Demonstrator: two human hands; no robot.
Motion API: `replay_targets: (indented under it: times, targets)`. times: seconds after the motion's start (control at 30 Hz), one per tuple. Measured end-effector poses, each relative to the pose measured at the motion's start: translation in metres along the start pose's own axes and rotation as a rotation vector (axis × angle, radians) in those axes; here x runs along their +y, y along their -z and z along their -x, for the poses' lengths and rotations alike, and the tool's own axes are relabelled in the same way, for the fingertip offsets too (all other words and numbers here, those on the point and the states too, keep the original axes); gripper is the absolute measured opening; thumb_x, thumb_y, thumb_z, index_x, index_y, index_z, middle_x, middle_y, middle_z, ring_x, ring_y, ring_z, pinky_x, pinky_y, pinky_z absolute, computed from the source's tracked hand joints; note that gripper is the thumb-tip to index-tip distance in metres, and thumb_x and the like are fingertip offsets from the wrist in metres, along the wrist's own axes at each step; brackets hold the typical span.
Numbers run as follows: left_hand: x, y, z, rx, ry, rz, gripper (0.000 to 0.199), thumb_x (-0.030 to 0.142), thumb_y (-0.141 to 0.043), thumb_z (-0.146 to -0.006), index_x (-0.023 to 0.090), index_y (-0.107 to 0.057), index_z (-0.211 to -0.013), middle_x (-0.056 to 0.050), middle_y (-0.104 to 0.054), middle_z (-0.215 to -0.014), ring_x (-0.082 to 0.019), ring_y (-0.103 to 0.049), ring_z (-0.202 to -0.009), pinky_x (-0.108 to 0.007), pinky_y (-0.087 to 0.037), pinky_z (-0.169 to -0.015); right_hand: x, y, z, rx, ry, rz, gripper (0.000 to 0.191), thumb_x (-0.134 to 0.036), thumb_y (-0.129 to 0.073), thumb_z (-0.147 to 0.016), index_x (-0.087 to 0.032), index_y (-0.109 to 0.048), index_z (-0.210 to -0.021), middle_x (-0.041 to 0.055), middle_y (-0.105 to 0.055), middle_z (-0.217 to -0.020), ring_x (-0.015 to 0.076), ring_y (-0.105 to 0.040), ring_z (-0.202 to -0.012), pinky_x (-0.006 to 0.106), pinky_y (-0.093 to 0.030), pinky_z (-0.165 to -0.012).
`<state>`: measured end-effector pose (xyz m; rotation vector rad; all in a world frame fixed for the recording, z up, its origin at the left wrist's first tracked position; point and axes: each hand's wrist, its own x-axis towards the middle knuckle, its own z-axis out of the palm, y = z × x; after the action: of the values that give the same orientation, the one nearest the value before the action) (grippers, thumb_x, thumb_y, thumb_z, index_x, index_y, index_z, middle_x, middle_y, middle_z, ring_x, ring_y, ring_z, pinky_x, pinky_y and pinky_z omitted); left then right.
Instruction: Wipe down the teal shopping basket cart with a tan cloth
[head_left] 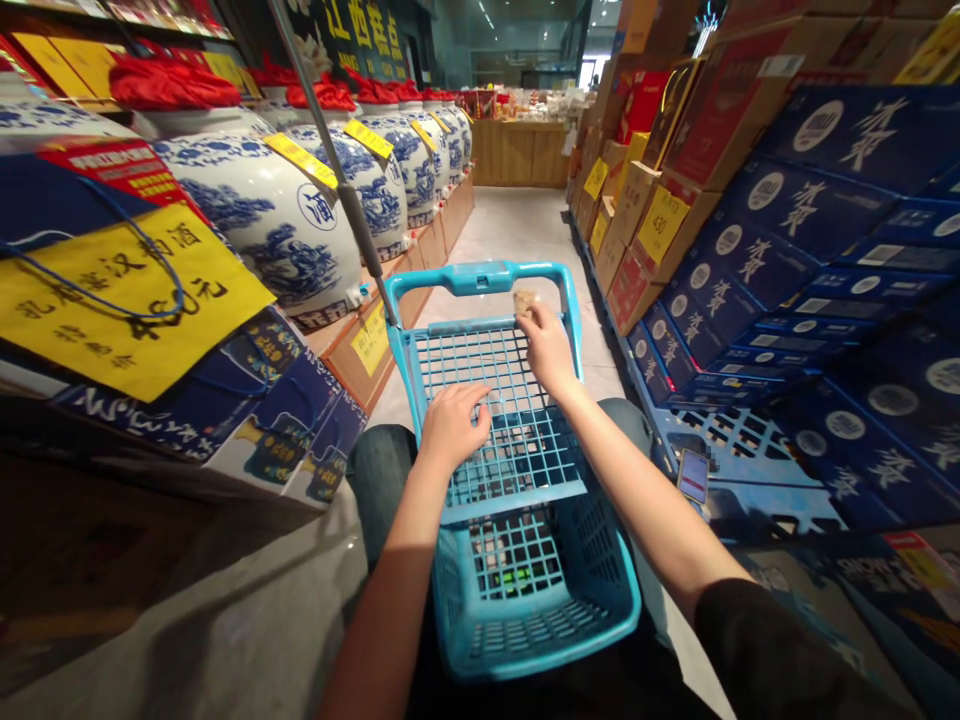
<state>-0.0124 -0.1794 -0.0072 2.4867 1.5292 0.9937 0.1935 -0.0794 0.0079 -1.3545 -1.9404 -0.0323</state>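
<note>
A blue plastic shopping basket cart [540, 655] stands between my knees, with its handle frame [484, 278] at the far end and an open-grid panel [480, 350] behind it. My right hand [549, 350] pinches a small crumpled tan piece [526, 298], perhaps a wipe or paper, close to the right side of the handle. Over the grid's left half lies my left hand [452, 425], fingers loosely bent, thumb apart, nothing visible in it. A grey pole [360, 225] rises from the handle's left corner. Small dark and green shapes below the mesh are unclear.
Blue-and-white jars [262, 210] with red cloth tops line the left side behind a navy box [277, 400] and a yellow price sign [142, 300]. Stacked blue cartons [780, 220] fill the right. A phone [693, 475] lies on a blue pallet [780, 500]. The aisle [517, 220] runs ahead.
</note>
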Motion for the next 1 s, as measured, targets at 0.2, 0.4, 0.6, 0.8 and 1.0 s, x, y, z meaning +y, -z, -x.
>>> replay_targets:
  times: [0.2, 0.4, 0.6, 0.8, 1.0]
  targets:
    - [0.002, 0.001, -0.001, 0.003, 0.006, -0.005, 0.036, 0.013, -0.061, -0.09, 0.019, -0.081, -0.119, -0.009, -0.083, -0.119, -0.029, -0.076, -0.113, -0.048, -0.063, -0.104, -0.012, -0.005, -0.015, -0.151, 0.151, 0.018, 0.055, 0.001, -0.039, -0.094, -0.018, -0.076, -0.131, 0.0166, -0.062, -0.153, 0.031, -0.058, -0.138, 0.05, -0.053, -0.118]
    - [0.005, 0.001, -0.001, 0.012, -0.011, -0.028, 0.035, 0.011, -0.061, -0.09, 0.018, -0.082, -0.117, -0.009, -0.083, -0.116, -0.03, -0.077, -0.11, -0.048, -0.064, -0.101, -0.051, -0.026, -0.036, -0.247, 0.312, -0.02, 0.055, 0.002, -0.041, -0.097, -0.019, -0.073, -0.137, 0.0126, -0.063, -0.154, 0.0265, -0.06, -0.136, 0.045, -0.053, -0.119]
    - [0.007, 0.004, -0.002, -0.009, 0.01, -0.09, 0.026, 0.011, -0.06, -0.091, 0.019, -0.082, -0.103, -0.009, -0.083, -0.102, -0.029, -0.077, -0.1, -0.045, -0.064, -0.094, -0.089, -0.047, -0.05, -0.375, 0.481, -0.104, 0.048, -0.002, -0.042, -0.105, -0.02, -0.075, -0.136, 0.0088, -0.067, -0.146, 0.0213, -0.06, -0.135, 0.036, -0.051, -0.117]
    - [0.006, 0.002, -0.002, 0.008, 0.013, -0.016, 0.033, 0.008, -0.059, -0.093, 0.021, -0.081, -0.113, -0.007, -0.084, -0.114, -0.027, -0.077, -0.109, -0.044, -0.063, -0.101, -0.065, -0.018, -0.023, -0.221, 0.174, 0.087, 0.045, -0.002, -0.048, -0.098, -0.016, -0.078, -0.128, 0.0164, -0.067, -0.136, 0.0314, -0.058, -0.125, 0.046, -0.056, -0.106]
    - [0.008, 0.003, -0.003, -0.007, 0.019, -0.078, 0.028, 0.009, -0.059, -0.092, 0.019, -0.083, -0.103, -0.009, -0.084, -0.107, -0.03, -0.078, -0.103, -0.047, -0.064, -0.097, -0.07, -0.034, -0.028, -0.203, 0.227, -0.044, 0.052, 0.005, -0.047, -0.094, -0.017, -0.077, -0.131, 0.0153, -0.066, -0.144, 0.0284, -0.056, -0.133, 0.046, -0.05, -0.119]
